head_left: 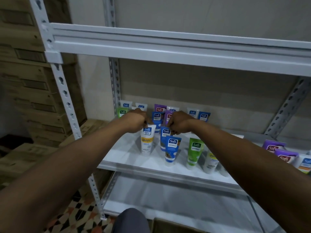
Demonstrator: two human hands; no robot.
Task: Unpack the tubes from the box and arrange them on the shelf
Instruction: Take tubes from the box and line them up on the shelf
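Reaching onto the shelf (127,157), left grip (134,121) pinched the white tube (147,142) at its top, right grip (180,124) the blue tube (165,132), likely standing both upright.

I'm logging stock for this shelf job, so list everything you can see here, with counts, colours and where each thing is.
rack: one, white metal, fills the view
shelf: one, white, mid rack
blue tubes: at least four, shelf centre
green tubes: two, one back left, one front
purple tubes: four, two at back, two far right
white tubes: several, mostly back row
boxes: a stack, brown, left of rack
floor: patterned tiles, bottom left
knee: one, grey cloth, bottom centre
left hand: grips white tube by its top
right hand: pinches blue tube by its top
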